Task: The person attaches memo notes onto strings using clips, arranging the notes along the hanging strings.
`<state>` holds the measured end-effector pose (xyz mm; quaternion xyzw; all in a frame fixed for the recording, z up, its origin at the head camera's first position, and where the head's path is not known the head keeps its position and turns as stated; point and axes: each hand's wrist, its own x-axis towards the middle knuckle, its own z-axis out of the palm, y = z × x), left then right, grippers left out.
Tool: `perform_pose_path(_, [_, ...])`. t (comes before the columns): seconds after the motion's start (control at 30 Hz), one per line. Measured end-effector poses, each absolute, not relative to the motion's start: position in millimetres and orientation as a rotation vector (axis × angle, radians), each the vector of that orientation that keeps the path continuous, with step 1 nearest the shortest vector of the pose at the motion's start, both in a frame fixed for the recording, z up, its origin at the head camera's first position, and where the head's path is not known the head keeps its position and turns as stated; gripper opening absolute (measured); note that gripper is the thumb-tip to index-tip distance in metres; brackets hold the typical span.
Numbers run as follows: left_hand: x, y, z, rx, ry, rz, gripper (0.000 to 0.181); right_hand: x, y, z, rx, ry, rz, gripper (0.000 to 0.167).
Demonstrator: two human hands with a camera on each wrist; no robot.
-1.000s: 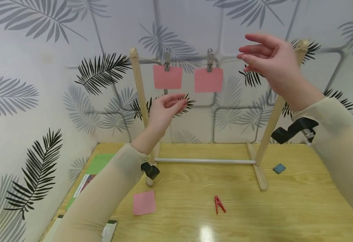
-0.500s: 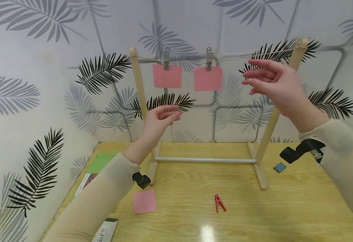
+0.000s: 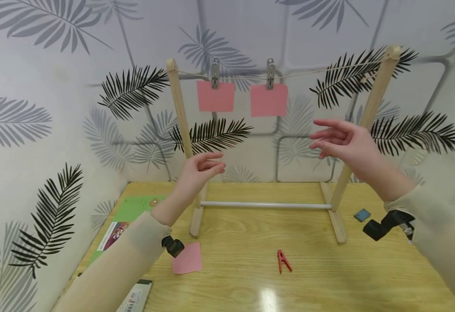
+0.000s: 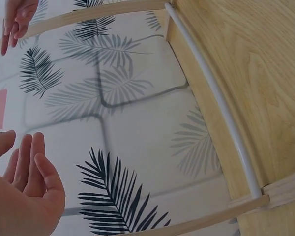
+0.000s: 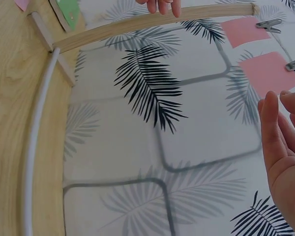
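Two pink paper notes, one at left (image 3: 216, 97) and one at right (image 3: 268, 101), hang from a string (image 3: 309, 73), each under a metal clip (image 3: 215, 74). The string spans the two posts of a wooden frame (image 3: 180, 110). My left hand (image 3: 190, 180) is held in the air by the left post, below the notes, fingers loosely bent and holding nothing. At the right post my right hand (image 3: 354, 149) is in the air too, lower than the string, its fingers relaxed and apart from the thumb. In the right wrist view both notes (image 5: 269, 73) show beyond that hand.
On the wooden table (image 3: 243, 242) lie a pink note (image 3: 187, 258), a red clothespin (image 3: 284, 261) and a blue block (image 3: 362, 215). A white bar (image 3: 266, 205) joins the frame's feet. Green sheets (image 3: 134, 209) and a white, dark-edged item (image 3: 135, 297) are at the left.
Both hands have moved down, the right one away from the string and the left one further below the left hanging note. The notes and clips hang much as before.
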<state>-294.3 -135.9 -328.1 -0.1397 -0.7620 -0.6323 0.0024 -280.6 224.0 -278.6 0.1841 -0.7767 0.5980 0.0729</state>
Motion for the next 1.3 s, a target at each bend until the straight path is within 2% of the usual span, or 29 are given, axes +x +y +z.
perform_pose_path(0.3, [-288.6,-161.3,-359.5,-0.339,-2.488,-1.91,0.038,-278.7,228.6,-321.9,0.616,-2.409,1.792,0.047])
perform_pose_path(0.67, [-286.6,-185.6,-386.9,-0.262,-2.526,-1.874,0.041,-275.7,225.7,-354.4,0.653,-2.454,1.795,0.05])
perform_pose_path(0.93, [-283.9,-205.1,-408.9,-0.252,-2.544,-1.891,0.045,-267.8,223.5,-377.4,0.581,-2.507,1.855,0.05])
perform_pose_path(1.3, [-271.9,-232.2,-431.6,-0.191,-2.624,-1.907,0.05,-264.9,225.0,-407.0,0.611,-2.481,1.929,0.044])
